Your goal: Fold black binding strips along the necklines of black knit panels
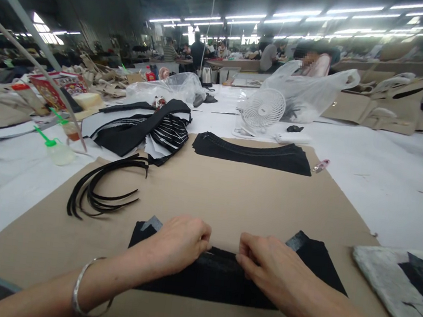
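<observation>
Where two hands (183,240) (269,260) (bare), one black panel (215,283).

A: Upper half, right of centre?
B: White fan (264,108); translucent plastic bag (316,91) just behind.
A: Left side?
B: Two green-nozzled bottles (61,154). Red patterned box (58,89) beyond.
A: Upper right?
B: Tan panels (389,108), heaped. Lit tube lights (355,10) overhead.
</observation>
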A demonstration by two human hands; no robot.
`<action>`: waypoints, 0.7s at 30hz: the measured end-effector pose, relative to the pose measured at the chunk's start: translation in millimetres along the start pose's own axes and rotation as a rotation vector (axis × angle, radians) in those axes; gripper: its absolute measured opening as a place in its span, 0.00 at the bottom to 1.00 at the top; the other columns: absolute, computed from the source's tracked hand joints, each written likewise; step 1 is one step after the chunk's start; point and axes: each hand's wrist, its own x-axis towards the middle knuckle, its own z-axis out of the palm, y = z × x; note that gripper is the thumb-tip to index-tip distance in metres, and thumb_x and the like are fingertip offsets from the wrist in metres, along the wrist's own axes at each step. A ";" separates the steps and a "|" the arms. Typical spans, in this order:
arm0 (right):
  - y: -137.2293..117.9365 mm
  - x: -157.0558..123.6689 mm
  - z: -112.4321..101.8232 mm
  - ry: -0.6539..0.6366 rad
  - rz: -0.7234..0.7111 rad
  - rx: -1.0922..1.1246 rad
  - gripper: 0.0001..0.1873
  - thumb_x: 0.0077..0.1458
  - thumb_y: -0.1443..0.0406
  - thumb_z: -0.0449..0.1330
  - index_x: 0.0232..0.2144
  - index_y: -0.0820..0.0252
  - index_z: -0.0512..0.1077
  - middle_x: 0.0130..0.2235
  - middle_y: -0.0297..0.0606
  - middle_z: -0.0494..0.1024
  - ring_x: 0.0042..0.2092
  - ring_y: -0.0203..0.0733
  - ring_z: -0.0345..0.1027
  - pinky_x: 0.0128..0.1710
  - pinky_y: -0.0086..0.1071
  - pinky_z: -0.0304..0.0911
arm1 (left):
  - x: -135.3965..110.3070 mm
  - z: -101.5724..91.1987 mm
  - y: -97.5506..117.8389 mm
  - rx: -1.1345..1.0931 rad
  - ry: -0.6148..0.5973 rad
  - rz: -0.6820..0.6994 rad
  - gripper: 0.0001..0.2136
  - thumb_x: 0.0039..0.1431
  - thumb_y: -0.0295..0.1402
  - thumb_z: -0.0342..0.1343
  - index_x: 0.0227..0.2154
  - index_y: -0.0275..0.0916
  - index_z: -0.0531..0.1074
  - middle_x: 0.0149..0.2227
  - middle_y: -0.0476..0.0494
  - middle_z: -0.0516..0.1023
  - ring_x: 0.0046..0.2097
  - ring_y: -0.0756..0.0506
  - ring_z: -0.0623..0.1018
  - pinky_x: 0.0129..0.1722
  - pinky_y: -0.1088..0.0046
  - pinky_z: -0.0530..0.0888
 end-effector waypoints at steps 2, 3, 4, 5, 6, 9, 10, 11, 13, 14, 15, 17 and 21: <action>0.1 -0.4 -9.6 0.027 0.017 -0.006 0.11 0.59 0.67 0.50 0.25 0.58 0.65 0.22 0.33 0.70 0.24 0.34 0.59 0.24 0.31 0.41 | 1.5 -9.2 -3.7 -0.046 0.010 -0.002 0.07 0.54 0.32 0.51 0.26 0.41 0.74 0.22 0.51 0.72 0.28 0.49 0.70 0.26 0.74 0.58; -0.2 -1.0 -14.3 0.036 0.023 0.004 0.11 0.59 0.67 0.50 0.25 0.58 0.65 0.23 0.32 0.70 0.23 0.34 0.59 0.24 0.31 0.41 | 1.3 -14.5 -5.5 -0.071 0.008 -0.004 0.07 0.54 0.33 0.52 0.26 0.42 0.74 0.22 0.52 0.71 0.27 0.49 0.70 0.26 0.75 0.58; -0.8 -2.1 -18.6 0.042 0.024 0.020 0.11 0.59 0.67 0.50 0.25 0.58 0.65 0.23 0.32 0.70 0.23 0.34 0.58 0.24 0.31 0.42 | 0.4 -20.1 -6.7 -0.094 0.000 -0.004 0.07 0.54 0.34 0.52 0.26 0.42 0.73 0.21 0.53 0.70 0.26 0.50 0.68 0.25 0.75 0.58; -1.9 -3.4 -22.1 0.049 0.017 0.039 0.10 0.59 0.66 0.51 0.25 0.57 0.65 0.23 0.31 0.71 0.24 0.34 0.58 0.24 0.30 0.43 | -1.3 -25.9 -7.4 -0.110 -0.010 -0.005 0.07 0.55 0.36 0.52 0.26 0.42 0.73 0.19 0.54 0.68 0.25 0.51 0.67 0.25 0.76 0.57; -3.5 -5.0 -24.7 0.058 0.003 0.053 0.10 0.59 0.66 0.51 0.25 0.57 0.65 0.23 0.31 0.71 0.24 0.34 0.58 0.24 0.30 0.44 | -3.7 -31.6 -7.2 -0.111 -0.012 -0.005 0.08 0.55 0.37 0.52 0.25 0.42 0.72 0.19 0.55 0.67 0.24 0.51 0.66 0.24 0.76 0.57; -10.4 -10.9 -27.8 0.064 -0.048 0.067 0.11 0.61 0.64 0.50 0.26 0.56 0.65 0.23 0.31 0.70 0.24 0.34 0.59 0.24 0.30 0.44 | -14.0 -44.8 -2.7 -0.034 0.026 0.006 0.08 0.55 0.35 0.52 0.23 0.41 0.71 0.18 0.55 0.65 0.23 0.52 0.64 0.24 0.75 0.55; -12.8 -13.0 -27.7 0.050 -0.054 0.065 0.12 0.61 0.64 0.49 0.26 0.56 0.66 0.23 0.31 0.70 0.24 0.35 0.59 0.24 0.30 0.44 | -17.9 -46.6 -0.6 0.009 0.045 0.009 0.08 0.55 0.34 0.52 0.23 0.41 0.70 0.18 0.55 0.66 0.23 0.52 0.64 0.24 0.75 0.54; -14.7 -15.1 -27.1 0.030 -0.053 0.062 0.12 0.62 0.63 0.49 0.27 0.56 0.66 0.23 0.32 0.70 0.24 0.35 0.59 0.24 0.30 0.44 | -21.8 -46.4 1.4 0.045 0.055 0.010 0.07 0.54 0.33 0.52 0.22 0.41 0.70 0.18 0.54 0.66 0.23 0.52 0.64 0.24 0.74 0.53; -15.9 -18.9 -24.4 -0.018 -0.041 0.062 0.12 0.62 0.63 0.50 0.27 0.57 0.66 0.24 0.33 0.70 0.25 0.35 0.60 0.25 0.30 0.44 | -28.3 -39.6 4.0 0.055 0.039 0.008 0.07 0.53 0.30 0.51 0.21 0.41 0.69 0.19 0.53 0.68 0.24 0.51 0.66 0.24 0.73 0.53; -14.9 -20.3 -22.0 -0.038 -0.035 0.064 0.12 0.62 0.63 0.50 0.27 0.57 0.66 0.25 0.33 0.71 0.26 0.35 0.61 0.25 0.30 0.44 | -30.4 -32.9 4.2 0.026 0.020 0.008 0.07 0.53 0.30 0.50 0.21 0.41 0.69 0.20 0.53 0.69 0.25 0.51 0.67 0.24 0.74 0.53; -12.9 -21.3 -18.9 -0.052 -0.029 0.064 0.11 0.61 0.63 0.51 0.26 0.57 0.66 0.25 0.33 0.72 0.26 0.36 0.62 0.25 0.30 0.45 | -31.5 -24.5 3.8 -0.020 -0.002 0.009 0.07 0.52 0.30 0.49 0.21 0.41 0.68 0.21 0.53 0.70 0.26 0.50 0.68 0.25 0.74 0.54; -7.1 -21.6 -10.3 -0.067 -0.011 0.060 0.09 0.58 0.65 0.52 0.26 0.58 0.67 0.26 0.34 0.73 0.27 0.36 0.63 0.25 0.30 0.45 | -30.6 -4.8 1.8 -0.128 -0.040 0.004 0.07 0.52 0.30 0.48 0.22 0.41 0.68 0.22 0.52 0.70 0.27 0.50 0.68 0.25 0.75 0.56; 3.6 -16.7 9.1 -0.090 0.035 0.045 0.08 0.53 0.69 0.52 0.25 0.59 0.69 0.26 0.35 0.74 0.27 0.37 0.64 0.25 0.29 0.44 | -20.4 28.6 -1.1 -0.231 -0.053 -0.041 0.07 0.52 0.31 0.49 0.26 0.41 0.71 0.21 0.52 0.69 0.25 0.50 0.67 0.24 0.76 0.57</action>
